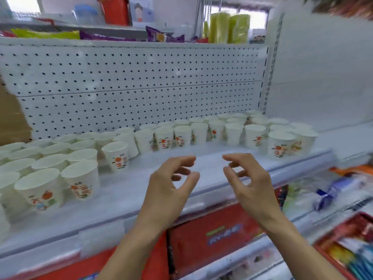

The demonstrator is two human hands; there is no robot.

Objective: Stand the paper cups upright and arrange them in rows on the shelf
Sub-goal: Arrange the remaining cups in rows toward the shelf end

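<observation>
Several white paper cups with an orange print stand upright in rows along the white shelf [129, 190]: a block at the left [40, 190], a band along the back [181, 135] and a group at the right [281, 143]. One cup [117, 156] stands apart just ahead of the left block. My left hand [171, 186] and my right hand [248, 182] hover side by side above the bare front middle of the shelf. Their fingers are loosely curled and hold nothing, and neither hand touches a cup.
A white pegboard [131, 83] backs the shelf, and a white side panel [323, 67] closes it on the right. Snack packets [161, 36] and green rolls [228, 27] sit on the shelf above. Red boxes [212, 235] and packaged goods [347, 245] fill the shelves below.
</observation>
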